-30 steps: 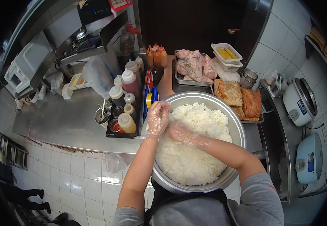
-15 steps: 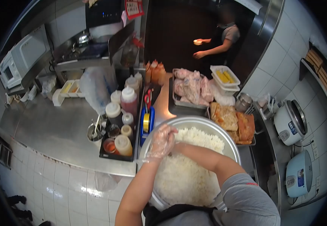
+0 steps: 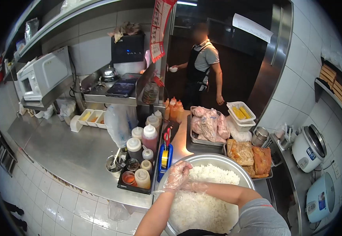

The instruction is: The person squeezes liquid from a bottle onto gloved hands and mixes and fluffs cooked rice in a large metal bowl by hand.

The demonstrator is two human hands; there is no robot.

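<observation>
A wide metal bowl (image 3: 246, 173) of white cooked rice (image 3: 202, 214) stands in front of me. Over its left side is my left hand (image 3: 179, 175), in a clear plastic glove, with its fingers curled inward. Whatever those fingers hold, if anything, is hidden. My right hand (image 3: 194, 186), also in a clear glove, reaches across the rice and meets the left hand near its wrist. The right fingers are covered by the left hand and the loose plastic.
Left of the bowl are a blue tape dispenser (image 3: 164, 159) and a black tray (image 3: 137, 188) of squeeze bottles. Beyond it sit a tray of bagged raw meat (image 3: 208, 124) and cooked meat slabs (image 3: 244, 153). Rice cookers (image 3: 308, 149) line the right. A person (image 3: 204, 63) stands behind the counter.
My view has tilted up, so the scene sits lower and further right. The person behind the counter has moved left and turned. My hands stay together over the bowl.
</observation>
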